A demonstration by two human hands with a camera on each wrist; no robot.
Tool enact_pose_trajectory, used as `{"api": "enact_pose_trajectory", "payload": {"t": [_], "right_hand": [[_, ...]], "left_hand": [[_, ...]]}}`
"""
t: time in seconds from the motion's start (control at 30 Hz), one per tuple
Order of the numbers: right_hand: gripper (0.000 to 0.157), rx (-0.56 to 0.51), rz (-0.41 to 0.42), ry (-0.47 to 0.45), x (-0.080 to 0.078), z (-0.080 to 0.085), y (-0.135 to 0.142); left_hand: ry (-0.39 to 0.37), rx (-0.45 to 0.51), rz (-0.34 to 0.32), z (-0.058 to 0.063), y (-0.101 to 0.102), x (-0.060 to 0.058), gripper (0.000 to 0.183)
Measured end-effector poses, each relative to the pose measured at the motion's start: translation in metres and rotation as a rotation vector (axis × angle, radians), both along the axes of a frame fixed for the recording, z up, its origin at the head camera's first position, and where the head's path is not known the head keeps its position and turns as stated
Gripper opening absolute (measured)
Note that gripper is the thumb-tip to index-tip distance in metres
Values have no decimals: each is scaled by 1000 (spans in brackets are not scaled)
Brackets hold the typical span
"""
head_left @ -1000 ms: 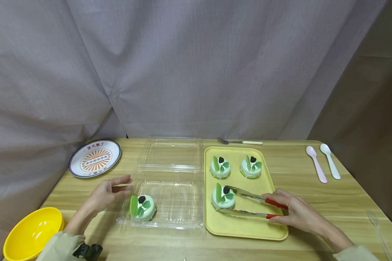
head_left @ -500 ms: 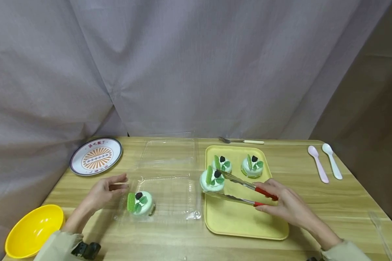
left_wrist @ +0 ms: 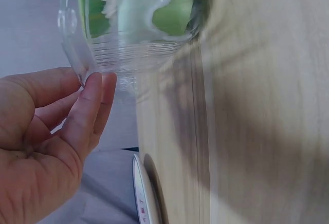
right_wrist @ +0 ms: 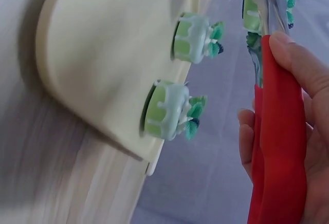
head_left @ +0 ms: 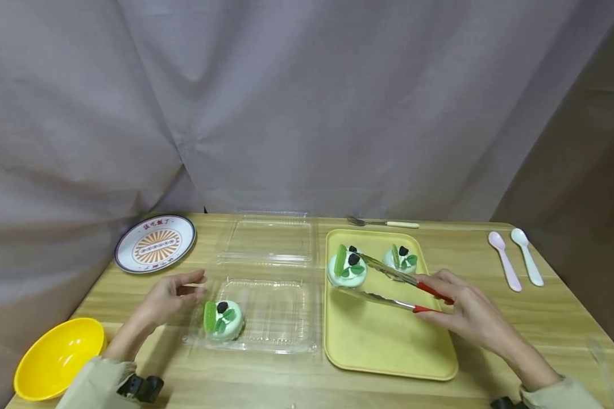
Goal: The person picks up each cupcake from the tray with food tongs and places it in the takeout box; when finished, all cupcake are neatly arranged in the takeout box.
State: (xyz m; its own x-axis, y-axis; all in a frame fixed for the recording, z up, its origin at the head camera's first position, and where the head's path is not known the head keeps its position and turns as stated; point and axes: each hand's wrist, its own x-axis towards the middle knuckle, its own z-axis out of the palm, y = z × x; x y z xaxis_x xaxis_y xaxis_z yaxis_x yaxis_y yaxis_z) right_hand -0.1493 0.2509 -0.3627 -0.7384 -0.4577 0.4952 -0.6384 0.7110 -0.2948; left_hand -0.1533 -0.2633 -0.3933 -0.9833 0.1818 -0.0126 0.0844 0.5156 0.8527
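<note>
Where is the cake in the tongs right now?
In the head view, the cake is raised over the left side of the yellow tray, between the tips of the tongs in the right hand, with the clear container to its left.

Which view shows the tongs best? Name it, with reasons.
Head view: the tongs show both metal arms, reaching a cake. Right wrist: mainly the red handles, close up. Left wrist: no tongs.
</note>
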Motion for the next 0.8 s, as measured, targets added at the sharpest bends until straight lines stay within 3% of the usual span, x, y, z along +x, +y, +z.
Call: {"api": "enact_pose_trajectory", "payload": {"t": [0.3,0.57,0.8], "right_hand": [[56,-25,53,-43,-10,-4,-56],[54,87,53,-152,-21,-8,-119],[58,180,52,-172,-26,-6,-147]], "left_hand": [[-16,37,-2,-3,4,-1,52],[-3,20,-22,-1,8,-1,53],[-5,11,-20,0,8,-2,54]]}}
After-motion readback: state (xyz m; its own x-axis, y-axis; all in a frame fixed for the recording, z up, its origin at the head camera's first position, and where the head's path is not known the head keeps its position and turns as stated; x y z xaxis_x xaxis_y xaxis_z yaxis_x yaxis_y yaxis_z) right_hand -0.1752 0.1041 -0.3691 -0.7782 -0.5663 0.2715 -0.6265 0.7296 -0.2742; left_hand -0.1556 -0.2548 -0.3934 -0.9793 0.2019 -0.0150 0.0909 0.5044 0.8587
